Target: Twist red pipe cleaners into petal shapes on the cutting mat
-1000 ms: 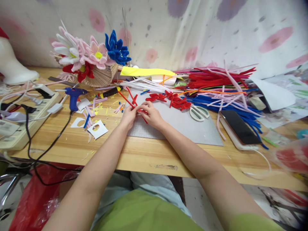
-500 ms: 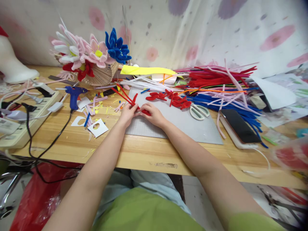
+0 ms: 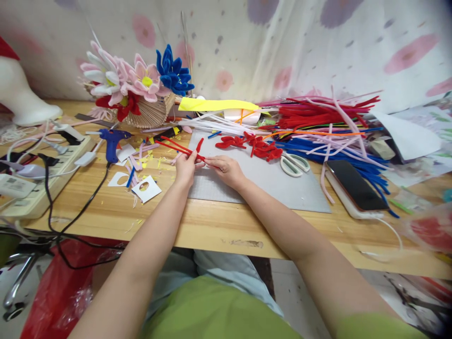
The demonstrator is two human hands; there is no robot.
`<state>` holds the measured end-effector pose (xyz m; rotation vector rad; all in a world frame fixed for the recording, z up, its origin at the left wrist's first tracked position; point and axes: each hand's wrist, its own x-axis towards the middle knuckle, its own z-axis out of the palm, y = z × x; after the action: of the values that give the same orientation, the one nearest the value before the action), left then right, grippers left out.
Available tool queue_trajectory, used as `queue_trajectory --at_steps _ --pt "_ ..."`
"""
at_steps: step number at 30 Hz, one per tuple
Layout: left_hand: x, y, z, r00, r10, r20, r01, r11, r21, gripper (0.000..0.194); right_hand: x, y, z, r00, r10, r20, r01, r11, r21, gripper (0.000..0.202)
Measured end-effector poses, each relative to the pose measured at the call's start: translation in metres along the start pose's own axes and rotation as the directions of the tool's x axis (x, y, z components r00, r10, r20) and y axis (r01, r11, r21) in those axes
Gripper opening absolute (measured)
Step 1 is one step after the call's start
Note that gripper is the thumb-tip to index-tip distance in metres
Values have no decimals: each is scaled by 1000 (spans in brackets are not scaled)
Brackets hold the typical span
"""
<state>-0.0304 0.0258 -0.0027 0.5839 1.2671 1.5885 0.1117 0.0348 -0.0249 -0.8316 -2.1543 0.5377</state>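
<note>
Red pipe cleaners (image 3: 175,145) run between my two hands above the left part of a grey mat (image 3: 226,188). My left hand (image 3: 186,167) is closed on them, with the long free ends sticking out to the upper left and a short bent piece standing up. My right hand (image 3: 226,168) has its fingers pressed together on the right end of the red pieces; exactly how they are pinched is partly hidden. Just beyond my hands on the mat lie finished-looking red pipe cleaner loops (image 3: 263,148). White-handled scissors (image 3: 294,165) rest to their right.
Left are a blue glue gun (image 3: 113,141), a power strip (image 3: 52,174), cables and card scraps (image 3: 146,188). Pipe cleaner flowers (image 3: 146,80) stand behind. Bundles of red (image 3: 318,113) and blue pipe cleaners (image 3: 346,157) lie at the back right, with a phone (image 3: 355,183) in front.
The free ends of the red pipe cleaners have swung lower and flatter. My right hand's fingers have straightened from a curl and point left along them. The view has shifted slightly.
</note>
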Motion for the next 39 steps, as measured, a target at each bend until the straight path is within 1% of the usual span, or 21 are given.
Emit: queue_trajectory --at_steps 4,9,12,16,18,19,21,23,25,27,29,30,31,33,34,36,37,39 --pt "-1 1 2 999 -24 -28 22 998 -52 27 1 -1 0 1000 -20 -20 20 1000 -13 27" --pt "0 3 4 994 -94 -56 88 990 -108 25 1 -3 2 998 -50 -40 50 999 -6 27" --pt "1 5 4 989 -124 -75 115 986 -117 28 3 -5 3 998 -40 -40 39 999 -15 26" --pt "3 8 3 987 -135 -85 122 983 -137 30 4 -6 4 999 -20 -34 20 1000 -6 26" --pt "3 9 1 989 -131 -62 122 983 -138 29 3 -4 4 999 -12 -38 12 1000 -1 26" --pt "3 9 0 991 -127 -33 122 984 -131 28 2 -3 3 999 -9 -45 9 1000 -2 25" --pt "2 10 -2 991 -124 54 129 986 -106 24 0 0 2 997 -8 -72 8 1000 -6 25" --pt "-1 9 -4 978 -138 155 149 987 -59 22 -2 3 1 994 -13 -105 11 1000 -15 26" --pt "-3 9 -5 963 -151 225 152 988 14 22 -3 2 -1 993 -29 -111 25 999 -36 27" --pt "-5 8 -5 965 -133 228 117 990 84 23 -2 -1 -3 995 -62 -73 58 997 -57 26" --pt "-4 9 -6 980 -86 180 63 990 128 25 -2 -5 -6 995 -83 -50 80 995 -51 30" --pt "-3 9 -6 986 -64 157 42 989 144 27 -2 -7 -7 996 -64 -65 62 998 -32 34" --pt "-2 9 -7 988 -47 144 24 987 158 28 -2 -8 -8 996 -20 -92 20 1000 -5 37" --pt "-1 10 -8 988 -39 152 9 981 193 30 -2 -9 -7 985 116 -128 -110 993 53 39" --pt "-1 10 -8 985 -42 167 6 978 209 30 -2 -8 -6 976 182 -116 -176 982 64 36" --pt "-2 9 -8 980 -47 195 3 975 221 32 -1 -6 -3 961 275 -44 -273 961 34 28" --pt "-3 8 -7 977 -53 206 7 976 218 33 0 -4 -1 952 306 -9 -305 952 12 26" --pt "-4 7 -6 970 -72 230 27 981 190 33 2 -1 2 934 356 30 -356 934 17 29"
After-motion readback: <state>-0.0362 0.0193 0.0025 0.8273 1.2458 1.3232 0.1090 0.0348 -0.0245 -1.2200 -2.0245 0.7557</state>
